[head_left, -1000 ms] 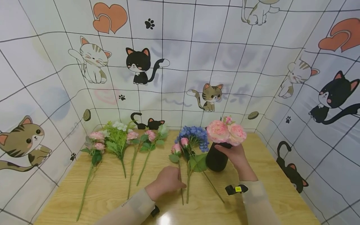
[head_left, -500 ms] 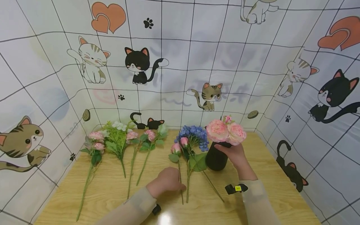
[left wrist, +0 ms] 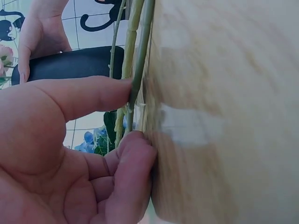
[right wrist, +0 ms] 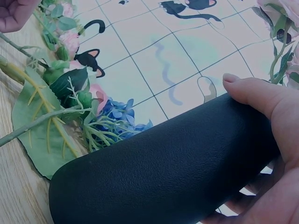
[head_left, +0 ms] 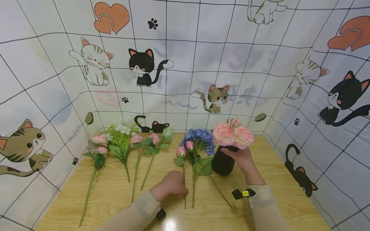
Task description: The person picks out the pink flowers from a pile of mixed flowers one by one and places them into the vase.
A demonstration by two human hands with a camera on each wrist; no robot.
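My left hand (head_left: 171, 184) is over the stem of a pink rose (head_left: 181, 151) lying on the table. In the left wrist view, its thumb presses the green stem (left wrist: 143, 51) and the other fingers curl beside it at the tabletop. My right hand (head_left: 242, 159) grips the upper part of a black vase (head_left: 222, 164), its thumb on the near side and fingers round the back. Two large pink flowers (head_left: 224, 134) and a small bud stand in the vase. A blue hydrangea (head_left: 202, 139) lies between the rose and the vase, its green leaf (right wrist: 42, 121) beside the vase.
Several flower stems lie to the left: a pink spray (head_left: 99, 140), a green-and-white sprig (head_left: 122, 141), and pink flowers (head_left: 136, 139). The wooden table (head_left: 254, 211) meets a cat-print cloth wall (head_left: 179, 64) at the back and sides.
The lower end of the rose stem has shifted slightly left with my left hand. My right hand and the vase stay in place.
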